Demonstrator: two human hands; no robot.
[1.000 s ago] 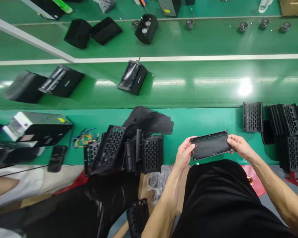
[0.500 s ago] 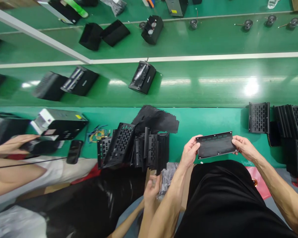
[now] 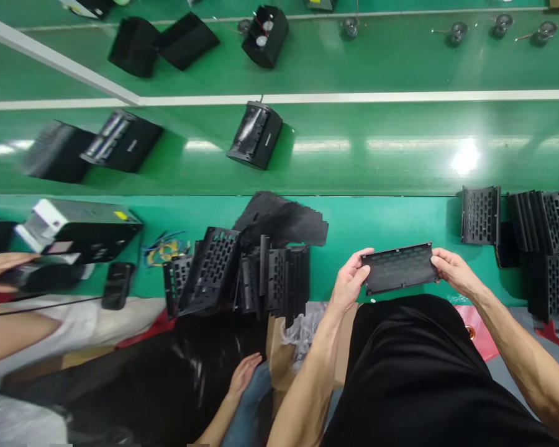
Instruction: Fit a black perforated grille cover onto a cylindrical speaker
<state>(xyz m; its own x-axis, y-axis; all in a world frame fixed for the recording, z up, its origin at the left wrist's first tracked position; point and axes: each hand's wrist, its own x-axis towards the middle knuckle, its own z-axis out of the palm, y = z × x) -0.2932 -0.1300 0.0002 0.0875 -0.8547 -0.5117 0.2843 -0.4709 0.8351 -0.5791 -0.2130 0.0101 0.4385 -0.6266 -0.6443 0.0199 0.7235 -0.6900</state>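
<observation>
A flat black rectangular panel (image 3: 399,267) with rows of slots is held level above the near edge of the green bench (image 3: 377,223), just over my lap. My left hand (image 3: 348,282) grips its left end, fingers curled round the edge. My right hand (image 3: 451,272) pinches its right end. A stack of black perforated grilles (image 3: 242,276) stands upright to the left of my hands. More of these grilles (image 3: 531,226) are lined up at the right.
Black speaker boxes (image 3: 256,135) ride on the green conveyor beyond the bench. A pile of black sheets (image 3: 284,217) lies behind the left grilles. Another person's hand (image 3: 245,372) reaches near a bag at bottom centre; another person's arm (image 3: 13,323) lies at the left.
The panel has tilted in my hands so that its slotted face shows. The other person's hand at bottom centre has dropped lower and left.
</observation>
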